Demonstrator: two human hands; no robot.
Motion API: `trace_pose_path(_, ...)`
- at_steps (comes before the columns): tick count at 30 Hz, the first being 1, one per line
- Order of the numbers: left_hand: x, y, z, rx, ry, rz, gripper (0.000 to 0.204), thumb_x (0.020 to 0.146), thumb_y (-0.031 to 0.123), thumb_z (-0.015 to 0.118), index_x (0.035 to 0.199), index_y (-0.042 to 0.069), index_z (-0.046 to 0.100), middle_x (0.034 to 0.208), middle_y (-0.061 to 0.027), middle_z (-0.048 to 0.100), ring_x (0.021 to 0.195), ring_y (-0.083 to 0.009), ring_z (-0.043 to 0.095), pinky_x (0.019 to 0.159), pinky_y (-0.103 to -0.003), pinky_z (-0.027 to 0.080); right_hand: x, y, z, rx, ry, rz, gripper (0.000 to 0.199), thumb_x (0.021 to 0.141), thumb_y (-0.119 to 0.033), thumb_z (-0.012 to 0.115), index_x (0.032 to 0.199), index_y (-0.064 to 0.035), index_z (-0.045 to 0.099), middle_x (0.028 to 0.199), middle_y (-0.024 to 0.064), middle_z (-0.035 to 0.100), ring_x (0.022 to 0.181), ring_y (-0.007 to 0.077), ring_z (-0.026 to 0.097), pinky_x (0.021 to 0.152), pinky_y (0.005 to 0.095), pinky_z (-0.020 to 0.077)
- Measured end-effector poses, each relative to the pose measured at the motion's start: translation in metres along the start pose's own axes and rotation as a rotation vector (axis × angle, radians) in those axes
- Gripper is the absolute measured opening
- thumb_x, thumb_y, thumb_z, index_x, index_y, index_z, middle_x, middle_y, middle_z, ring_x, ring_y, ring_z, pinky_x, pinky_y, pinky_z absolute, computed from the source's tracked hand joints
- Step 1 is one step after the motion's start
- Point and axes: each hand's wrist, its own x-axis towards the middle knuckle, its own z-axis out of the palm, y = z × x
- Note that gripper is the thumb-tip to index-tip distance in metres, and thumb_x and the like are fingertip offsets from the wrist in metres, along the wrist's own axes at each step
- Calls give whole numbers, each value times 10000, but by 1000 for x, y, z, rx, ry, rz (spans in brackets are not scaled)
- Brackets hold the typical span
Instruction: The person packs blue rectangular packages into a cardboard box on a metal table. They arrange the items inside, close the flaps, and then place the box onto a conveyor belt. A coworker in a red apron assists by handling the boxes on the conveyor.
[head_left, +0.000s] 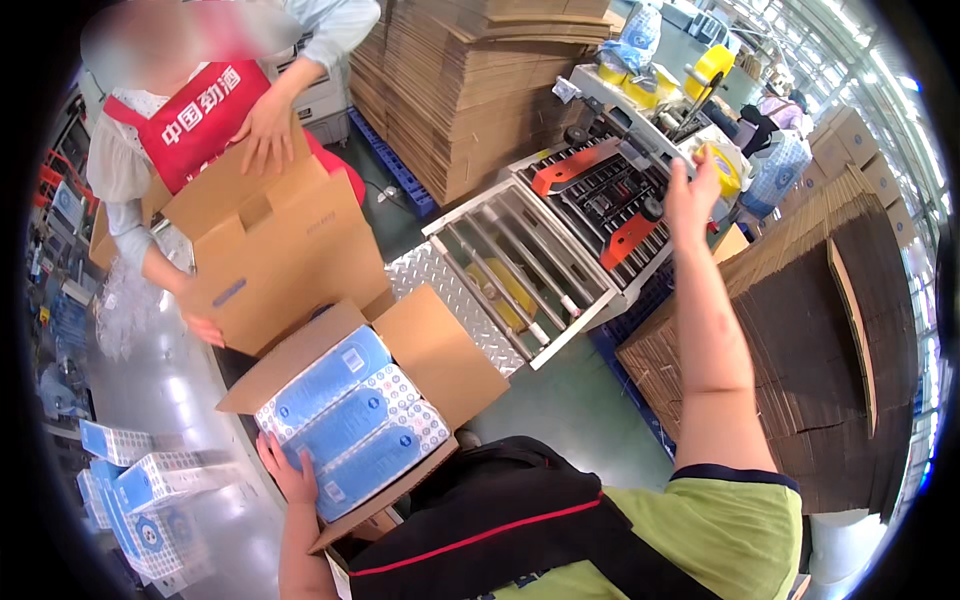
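Head view: with left grip (pixel 290 476) spread, touching blue packs (pixel 350 425) inside the open carton (pixel 442 355), at near left. With right grip (pixel 693 203) at far right beside yellow tape roll (pixel 726 172), cannot tell whether pinching it.

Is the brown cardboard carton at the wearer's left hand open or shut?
Open: its brown cardboard flaps are spread apart, exposing blue-and-white rectangular packs inside.

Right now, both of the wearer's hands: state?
Left hand: open, spread at left side of packed carton.
Right hand: by the yellow tape roll; grip cannot be told.
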Motion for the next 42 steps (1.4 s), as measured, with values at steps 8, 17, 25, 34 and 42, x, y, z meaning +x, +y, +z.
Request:
trace_pose_path(8, -3, -69, 47, -494, -91, -726, 723, 997, 409, 488, 1520, -6, 208, 1519, -226, 357, 1370, -336, 399, 1124, -360, 292, -258, -5, 98, 195, -1156, 117, 838, 829, -438, 726, 1390, 90, 397, 1318, 284, 544, 1229, 366, 551, 1053, 412, 428)
trace_pose_path(17, -11, -47, 77, -627, -205, -388, 707, 987, 276, 528, 1535, 20, 162, 1505, -200, 380, 1364, -288, 401, 1118, -352, 309, -275, -38, 85, 218, -1255, 318, 773, 787, -357, 791, 1410, -54, 448, 1124, 197, 682, 996, 318, 679, 868, 380, 528)
trace_pose_path(25, 61, 7, -52, -1216, -311, -660, 483, 817, 220, 759, 1182, -30, 567, 1036, -126, 691, 1028, -273, 658, 884, -384, 523, -234, -117, 30, 147, -1620, -295, 923, 910, -448, 597, 1546, -60, 53, 932, 206, 686, 854, 362, 668, 799, 398, 522)
trace_pose_path(34, 91, 131, -23, -205, -1470, 356, 1071, 780, 483, 729, 1548, 87, 97, 1584, -258, 85, 1425, -441, 244, 1151, -445, 291, -303, -204, 121, -88, -2122, -136, 916, 938, -544, 511, 1511, 32, 89, 1186, 293, 610, 1093, 420, 597, 951, 458, 474)
trace_pose_path(42, 45, 90, 18, -665, -250, -381, 1266, 682, 385, 855, 1504, -67, 5, 1508, -305, 281, 1404, -417, 302, 1158, -416, 257, -255, -225, 133, -54, -692, -679, 731, 871, -403, 633, 1418, 3, 368, 1364, 191, 490, 1282, 381, 430, 1108, 546, 280)
